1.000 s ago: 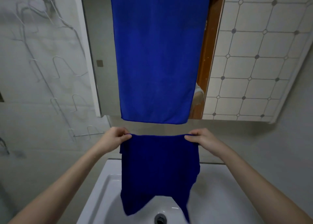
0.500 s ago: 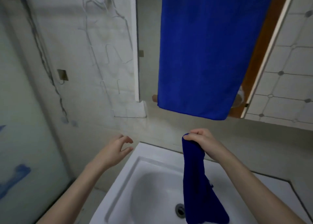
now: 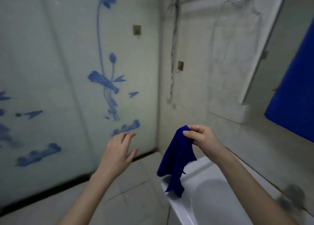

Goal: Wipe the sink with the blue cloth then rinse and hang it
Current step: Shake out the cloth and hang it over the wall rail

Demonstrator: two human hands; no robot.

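Note:
My right hand [image 3: 201, 139] pinches the top corner of the small dark blue cloth [image 3: 178, 163], which hangs limp over the left rim of the white sink [image 3: 209, 196]. My left hand [image 3: 119, 152] hovers empty to the left of the cloth, fingers spread and relaxed, above the floor. A blurred faucet [image 3: 291, 196] shows at the sink's far right edge.
A glass panel with blue flower prints [image 3: 68, 82] fills the left. Two square wall hooks [image 3: 137, 30] sit on the wall near the corner. White wire hangers [image 3: 237, 29] hang from a rail beside the mirror. A large blue towel [image 3: 295, 92] hangs at the right.
My view has swung left toward the glass panel. My left hand let go of the cloth a second ago; now only my right hand holds it, carried left over the sink's rim.

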